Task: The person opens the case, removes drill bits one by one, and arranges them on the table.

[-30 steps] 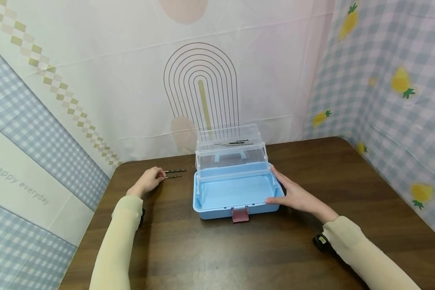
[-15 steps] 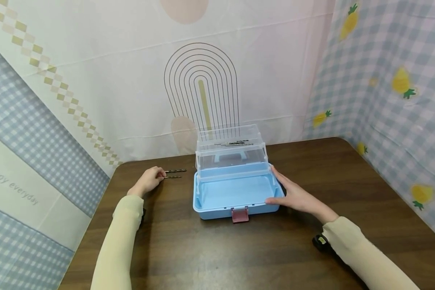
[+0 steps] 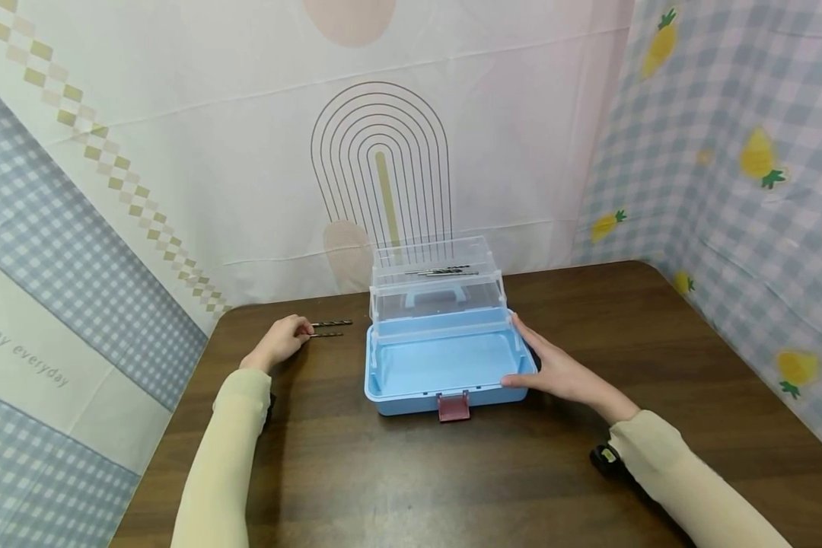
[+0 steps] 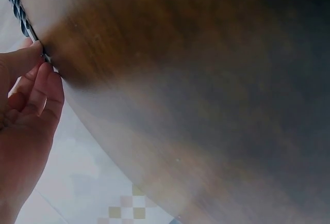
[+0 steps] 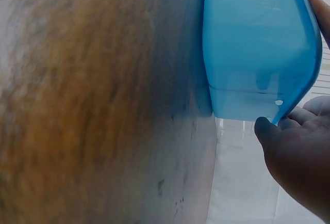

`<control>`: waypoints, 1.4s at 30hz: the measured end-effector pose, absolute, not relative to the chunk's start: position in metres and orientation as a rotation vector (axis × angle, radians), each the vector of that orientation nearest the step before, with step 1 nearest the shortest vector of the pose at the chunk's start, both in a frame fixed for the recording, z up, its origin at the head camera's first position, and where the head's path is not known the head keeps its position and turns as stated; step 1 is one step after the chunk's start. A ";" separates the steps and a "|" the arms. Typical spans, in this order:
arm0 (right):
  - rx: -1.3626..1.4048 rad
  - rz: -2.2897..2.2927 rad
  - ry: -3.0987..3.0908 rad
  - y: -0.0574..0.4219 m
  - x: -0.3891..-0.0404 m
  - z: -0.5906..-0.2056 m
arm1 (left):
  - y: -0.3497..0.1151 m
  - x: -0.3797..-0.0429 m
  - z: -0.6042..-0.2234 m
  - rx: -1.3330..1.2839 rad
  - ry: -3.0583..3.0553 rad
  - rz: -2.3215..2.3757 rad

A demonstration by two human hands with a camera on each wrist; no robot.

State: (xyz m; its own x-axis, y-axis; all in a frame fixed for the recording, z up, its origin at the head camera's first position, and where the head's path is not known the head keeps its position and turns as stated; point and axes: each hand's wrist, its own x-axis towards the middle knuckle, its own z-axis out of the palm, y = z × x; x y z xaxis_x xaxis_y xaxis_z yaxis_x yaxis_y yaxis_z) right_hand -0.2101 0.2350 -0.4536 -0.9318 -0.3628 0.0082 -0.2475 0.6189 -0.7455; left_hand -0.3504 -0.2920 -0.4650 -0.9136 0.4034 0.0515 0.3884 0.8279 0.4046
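Pinching a drill bit by its end with thumb and fingertips, the left hand [image 3: 282, 340] is over at the left side of the brown table [image 3: 383, 487]. Two bits, a rear one [image 3: 332, 323] and a front one [image 3: 327, 334], lie just left of the blue box [image 3: 414, 404], can't tell which one's pinched. Right hand [image 3: 555, 369] grips the box's right end, thumb on the front rim, fingers spread to the back corner. More bits [image 3: 450, 270] sit in the upper clear tray, reddish latch [image 3: 454, 407] out front
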 end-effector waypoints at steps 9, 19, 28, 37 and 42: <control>-0.511 -1.210 2.689 0.235 -0.210 -0.453 | -0.293 -0.349 -0.461 0.622 2.953 0.635; -0.519 -1.213 2.692 0.235 -0.209 -0.456 | -0.297 -0.352 -0.455 0.632 2.921 0.623; -0.524 -1.220 2.686 0.235 -0.209 -0.455 | -0.302 -0.355 -0.448 0.621 2.914 0.654; -0.525 -1.211 2.692 0.236 -0.211 -0.453 | -0.302 -0.352 -0.450 0.591 2.885 0.661; -0.526 -1.208 2.689 0.236 -0.211 -0.453 | -0.303 -0.352 -0.449 0.576 2.893 0.674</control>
